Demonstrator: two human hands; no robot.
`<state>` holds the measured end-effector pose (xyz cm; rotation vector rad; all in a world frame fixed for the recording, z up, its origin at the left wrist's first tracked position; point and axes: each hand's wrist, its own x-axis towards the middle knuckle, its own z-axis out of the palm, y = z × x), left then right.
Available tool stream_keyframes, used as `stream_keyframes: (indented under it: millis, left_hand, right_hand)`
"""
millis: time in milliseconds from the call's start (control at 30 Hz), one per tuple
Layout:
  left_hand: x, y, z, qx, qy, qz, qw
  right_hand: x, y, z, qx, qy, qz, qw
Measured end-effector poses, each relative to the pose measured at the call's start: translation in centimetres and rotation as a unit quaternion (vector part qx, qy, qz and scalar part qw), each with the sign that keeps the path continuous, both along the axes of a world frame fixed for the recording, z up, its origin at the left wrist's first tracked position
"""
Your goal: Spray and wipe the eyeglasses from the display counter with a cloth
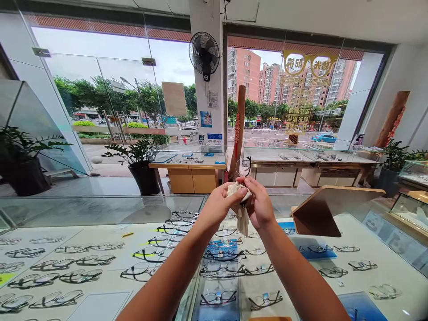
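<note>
Holds dark-framed glasses (246, 166) up in the air over the glass desk (100, 209), well above the rows of display frames (219, 269) lying under the pane. Pinches them low down with the right hand (260, 206), grip clamped on the glasses through a pale cloth (239, 192). Presses that cloth in from the other side with the left hand (216, 206), grip closed on the cloth, thumb on top. Leaves a tail of cloth dangling between the wrists. Hides most of the lower frame; cannot tell exactly which part sits under the fingers.

Risks, as judged:
- Could slip out, since fabric sits between fingers and frame; would drop straight onto the glass top and might chip a lens or mark the pane.
- Could bend the frame or pop a lens with too much thumb pressure.
- Might knock the tilted brown panel (317, 214) just beside the right forearm on a wide swing.
</note>
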<state>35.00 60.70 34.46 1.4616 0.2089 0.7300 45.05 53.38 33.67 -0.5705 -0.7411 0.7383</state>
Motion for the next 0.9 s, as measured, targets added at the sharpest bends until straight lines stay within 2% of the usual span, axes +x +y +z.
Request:
stream_keyframes:
  millis: [167, 500, 700, 767, 900]
  left_hand:
    - [-0.2, 0.0, -0.1, 0.031, 0.042, -0.009, 0.999]
    - [0.2, -0.9, 0.0, 0.009, -0.016, 0.004, 1.0]
    - [0.7, -0.8, -0.5, 0.029, -0.06, 0.08, 0.995]
    - [0.4, -0.5, -0.4, 0.029, -0.052, 0.071, 0.996]
    - [-0.1, 0.0, -0.1, 0.012, -0.017, -0.005, 1.0]
  right_hand:
    - [0.1, 0.1, -0.2, -0.001, -0.001, -0.011, 1.0]
    - [-0.2, 0.4, -0.2, 0.004, 0.024, 0.002, 1.0]
    - [-0.2, 0.8, -0.3, 0.016, 0.055, 0.004, 0.998]
    - [-0.2, 0.9, -0.3, 0.013, 0.056, -0.005, 0.998]
    - [0.3, 0.9, -0.1, 0.008, 0.046, -0.015, 0.999]
